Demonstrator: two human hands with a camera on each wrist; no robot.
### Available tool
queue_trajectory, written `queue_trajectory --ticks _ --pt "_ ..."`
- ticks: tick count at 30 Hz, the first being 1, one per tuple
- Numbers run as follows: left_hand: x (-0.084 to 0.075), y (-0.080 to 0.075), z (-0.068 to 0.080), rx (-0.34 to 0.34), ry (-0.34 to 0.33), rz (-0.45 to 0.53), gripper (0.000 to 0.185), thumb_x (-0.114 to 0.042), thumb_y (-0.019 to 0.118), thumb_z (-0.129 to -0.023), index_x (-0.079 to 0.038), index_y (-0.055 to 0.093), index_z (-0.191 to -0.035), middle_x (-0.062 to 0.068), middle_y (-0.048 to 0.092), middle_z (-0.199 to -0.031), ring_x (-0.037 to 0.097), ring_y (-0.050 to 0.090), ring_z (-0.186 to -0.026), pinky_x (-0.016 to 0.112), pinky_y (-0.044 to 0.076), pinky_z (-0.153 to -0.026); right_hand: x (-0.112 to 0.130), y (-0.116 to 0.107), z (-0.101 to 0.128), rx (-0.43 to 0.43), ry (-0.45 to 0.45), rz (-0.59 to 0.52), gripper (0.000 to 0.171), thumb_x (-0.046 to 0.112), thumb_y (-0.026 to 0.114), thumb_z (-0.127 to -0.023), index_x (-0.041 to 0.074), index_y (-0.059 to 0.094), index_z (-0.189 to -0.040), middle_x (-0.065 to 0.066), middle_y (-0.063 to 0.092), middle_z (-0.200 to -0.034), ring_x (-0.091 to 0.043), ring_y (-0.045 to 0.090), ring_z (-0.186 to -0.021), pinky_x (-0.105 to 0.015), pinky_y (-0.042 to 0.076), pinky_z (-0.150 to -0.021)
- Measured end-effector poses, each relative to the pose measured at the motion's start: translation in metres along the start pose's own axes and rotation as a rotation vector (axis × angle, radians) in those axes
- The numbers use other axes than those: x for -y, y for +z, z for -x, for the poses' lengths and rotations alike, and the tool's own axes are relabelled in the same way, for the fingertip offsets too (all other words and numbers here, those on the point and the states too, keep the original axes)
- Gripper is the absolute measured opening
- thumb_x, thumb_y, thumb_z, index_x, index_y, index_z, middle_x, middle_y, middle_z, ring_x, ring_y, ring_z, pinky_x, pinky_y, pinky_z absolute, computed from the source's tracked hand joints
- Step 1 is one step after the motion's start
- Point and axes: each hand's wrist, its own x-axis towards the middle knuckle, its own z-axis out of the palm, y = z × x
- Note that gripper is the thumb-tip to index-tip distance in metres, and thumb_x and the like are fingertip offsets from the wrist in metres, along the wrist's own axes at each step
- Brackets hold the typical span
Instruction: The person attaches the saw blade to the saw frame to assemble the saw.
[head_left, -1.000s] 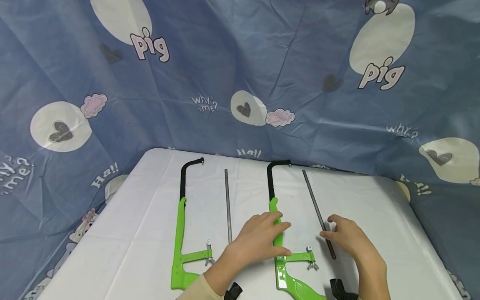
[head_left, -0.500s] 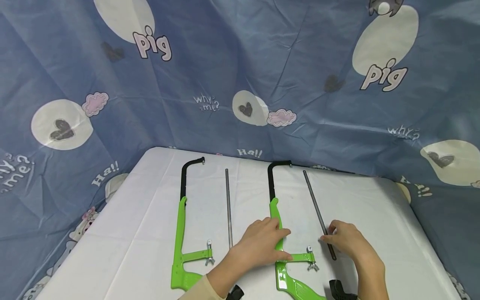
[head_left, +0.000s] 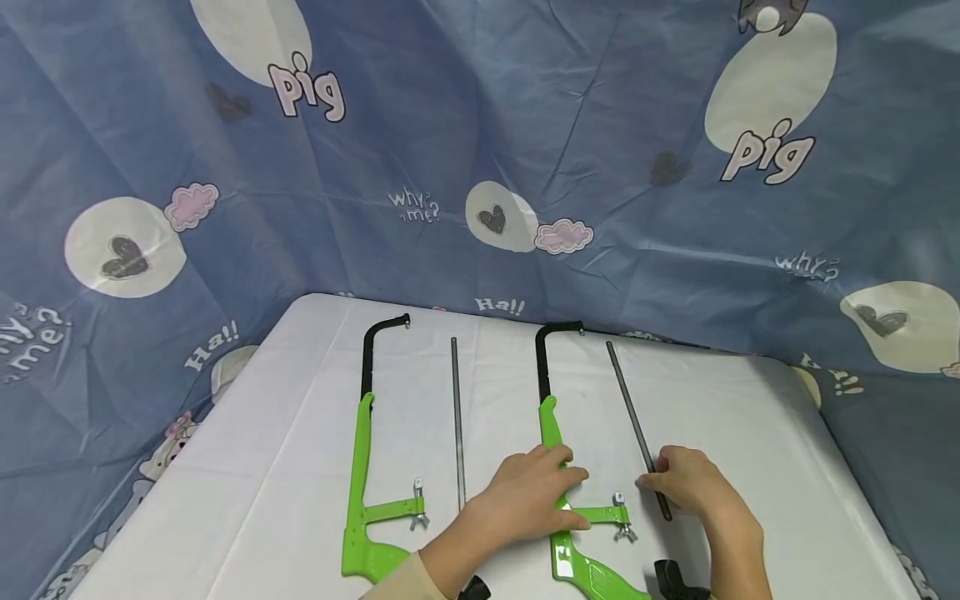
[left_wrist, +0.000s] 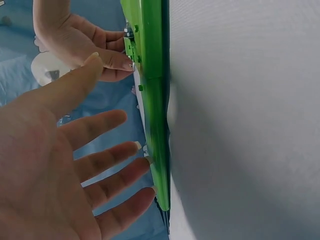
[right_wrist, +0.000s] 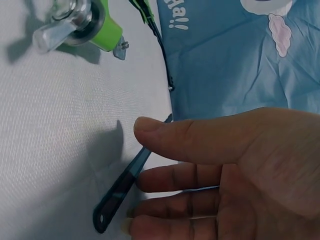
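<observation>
Nearest the viewer, the left hand (head_left: 525, 500) is lying with straight, spread fingers across the green spine of the right hacksaw frame (head_left: 552, 433), fingertips touching its edge, as the left wrist view shows. Just beside it, past the frame's wing nut (head_left: 621, 515), the right hand (head_left: 693, 487) is resting with loosely extended fingers at the near end of the right saw blade (head_left: 636, 427), thumb above it and fingertips touching it, not gripping. Open white worktop (head_left: 750, 433) is stretching to the right of that blade up to the rounded edge. To the left, the second hacksaw frame (head_left: 363, 450) and the left saw blade (head_left: 456, 421) are lying apart, parallel. Farthest, the blue printed cloth (head_left: 480, 125) is rising behind the worktop's back edge
</observation>
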Motion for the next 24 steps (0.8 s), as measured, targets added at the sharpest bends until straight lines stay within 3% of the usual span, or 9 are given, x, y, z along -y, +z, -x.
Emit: queue_trajectory --ticks 8,17,24 --pt "-0.0003 0.0024 -0.0003 0.018 0.003 -0.04 0.047 -0.064 0.067 -0.082 -0.038 0.067 -0.121 -0.012 0.06 -0.116 0.009 0.053 -0.099 0.024 0.043 -0.064 0.0017 0.0009 -0.0001 -0.008 -0.021 0.013 0.026 0.023 0.072 -0.086 0.006 0.053 -0.081 -0.005 0.052 -0.07 -0.018 0.049 -0.061 -0.032 0.038 -0.055" --pt "-0.0018 0.0018 0.0019 0.039 0.043 -0.019 0.044 -0.062 0.07 -0.08 -0.038 0.069 -0.117 -0.007 0.059 -0.123 0.01 0.057 -0.093 0.025 0.042 -0.059 0.0005 -0.0002 -0.0012 -0.007 -0.006 0.065 0.02 0.02 0.069 -0.085 0.005 0.057 -0.084 -0.006 0.056 -0.075 -0.021 0.051 -0.067 -0.033 0.04 -0.059" --pt "-0.0054 0.0015 0.0031 0.051 0.025 -0.05 0.043 -0.062 0.073 -0.078 -0.038 0.071 -0.114 -0.009 0.059 -0.128 0.011 0.055 -0.096 0.025 0.045 -0.062 0.0007 0.0022 0.0023 -0.019 0.039 0.061 0.019 0.021 0.068 -0.085 0.004 0.063 -0.08 -0.004 0.054 -0.061 -0.017 0.051 -0.053 -0.031 0.039 -0.054"
